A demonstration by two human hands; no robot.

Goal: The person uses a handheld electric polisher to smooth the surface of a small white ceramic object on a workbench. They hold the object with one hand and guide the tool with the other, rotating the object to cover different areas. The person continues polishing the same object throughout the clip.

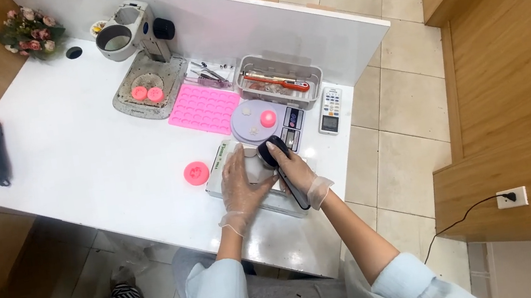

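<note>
- Pink and white mark the head view: a white rectangular table (87,160) carries a round lilac digital scale (255,121) bearing a small pink dome-shaped piece (267,119).
- Just in front of the scale, nearer the person, lies a flat white box (216,170); on it stands a small white cylindrical container (255,164).
- Left hand (239,186), in a clear glove, lies with fingers loosely spread, steadying the container from its left side.
- Right hand (296,172), also gloved, is curled closed around a black handheld tool (274,154), whose rounded head sits at the container's top.
- Judged from this, the work goes best with the left palm kept pressed firmly and the tool head held level over the container.
- Left of the scale sit a pink silicone mould mat (204,108) and a pink round disc (196,172).
</note>
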